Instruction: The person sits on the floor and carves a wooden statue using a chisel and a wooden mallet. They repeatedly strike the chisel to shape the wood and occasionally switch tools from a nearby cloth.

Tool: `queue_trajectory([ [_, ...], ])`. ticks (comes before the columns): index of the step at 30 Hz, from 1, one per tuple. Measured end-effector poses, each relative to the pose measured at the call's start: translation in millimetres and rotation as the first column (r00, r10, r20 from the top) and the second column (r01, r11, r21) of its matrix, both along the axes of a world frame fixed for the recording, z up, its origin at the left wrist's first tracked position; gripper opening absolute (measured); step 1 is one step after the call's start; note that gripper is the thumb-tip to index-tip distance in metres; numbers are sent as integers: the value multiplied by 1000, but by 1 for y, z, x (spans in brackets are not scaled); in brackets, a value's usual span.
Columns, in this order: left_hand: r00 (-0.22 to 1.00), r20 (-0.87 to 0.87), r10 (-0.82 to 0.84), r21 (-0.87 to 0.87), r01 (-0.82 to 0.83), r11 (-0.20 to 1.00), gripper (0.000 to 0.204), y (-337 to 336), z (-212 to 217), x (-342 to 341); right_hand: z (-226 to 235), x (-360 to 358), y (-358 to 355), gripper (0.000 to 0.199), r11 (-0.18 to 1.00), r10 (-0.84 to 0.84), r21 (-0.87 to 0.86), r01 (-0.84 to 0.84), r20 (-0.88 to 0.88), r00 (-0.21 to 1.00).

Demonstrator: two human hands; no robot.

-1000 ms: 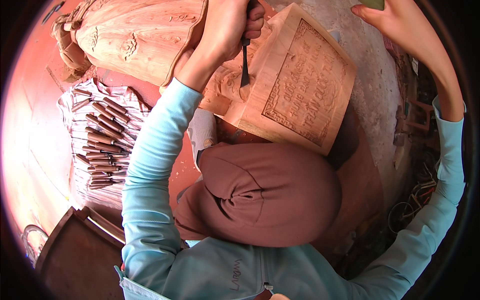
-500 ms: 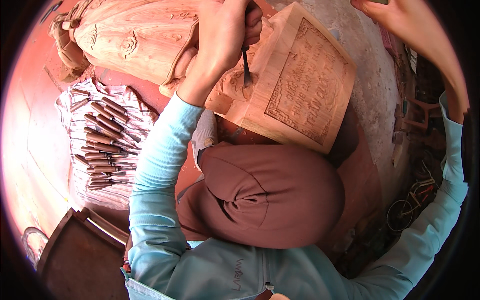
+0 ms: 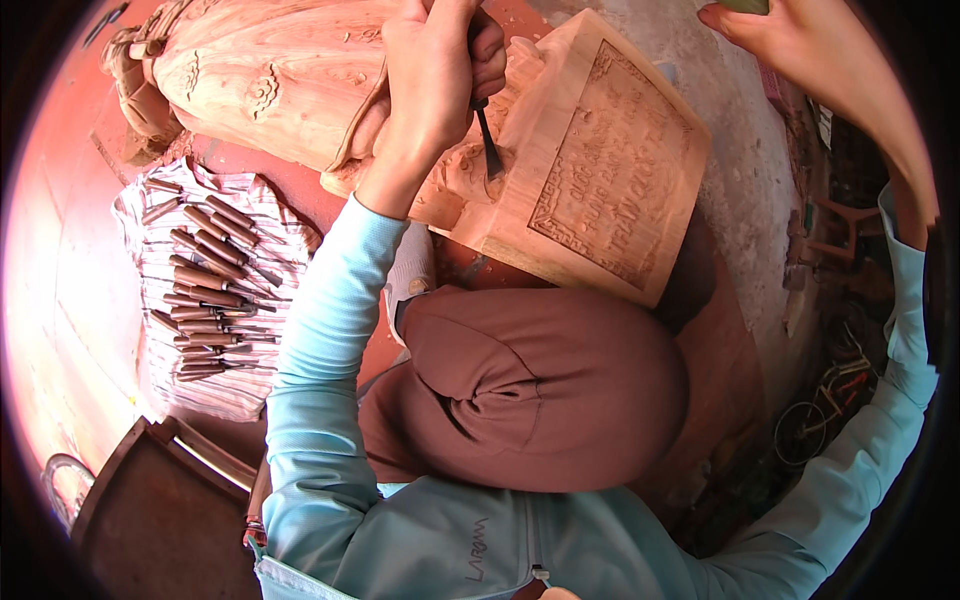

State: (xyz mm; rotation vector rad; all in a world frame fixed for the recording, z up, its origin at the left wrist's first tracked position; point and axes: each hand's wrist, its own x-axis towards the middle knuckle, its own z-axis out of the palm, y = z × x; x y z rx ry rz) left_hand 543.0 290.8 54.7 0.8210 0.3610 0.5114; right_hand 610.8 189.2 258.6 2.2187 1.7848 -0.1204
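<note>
My left hand (image 3: 432,85) is closed around the handle of a carving chisel (image 3: 488,148). The chisel's dark, flaring blade slants down and meets the carved wood just beside the block-like base (image 3: 510,205) of a large wooden statue (image 3: 280,85). A bordered panel with raised lettering covers the base's face. At the top right, my right hand (image 3: 795,45) is raised, its fingers curled about a green thing (image 3: 742,5) that the upper edge mostly cuts off, so its kind cannot be made out.
Several wood-handled chisels (image 3: 205,295) lie in a row on a striped cloth (image 3: 235,395) at left. Below them stands a dark brown chair (image 3: 150,510). A small bicycle (image 3: 805,430) is at the far right. Wood shavings dot the red floor (image 3: 70,240).
My left hand has shifted slightly left, leaning the chisel more, while the blade stays at about the same spot. A bit more of the green thing in my right hand shows.
</note>
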Motion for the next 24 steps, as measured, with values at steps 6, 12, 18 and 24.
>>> queue_trajectory([
  [6, 999, 36, 7, -26, -6, 1000, 46, -5, 7, -9, 2, -5, -6, 63, 999, 19, 29, -20, 19, 1000],
  [12, 961, 211, 180, 0, -184, 983, 33, -4, 1, -10, 16, -9, -3, 62, 979, -136, 101, 175, -310, 941],
  [18, 980, 134, 149, 61, -159, 985, 38, -8, 11, -11, 11, -11, -11, 62, 994, 20, 112, 1, -191, 981],
  [24, 975, 165, 147, 110, -166, 980, 39, -13, 3, -12, 20, -20, -11, 62, 999, 27, -35, -26, 27, 999],
])
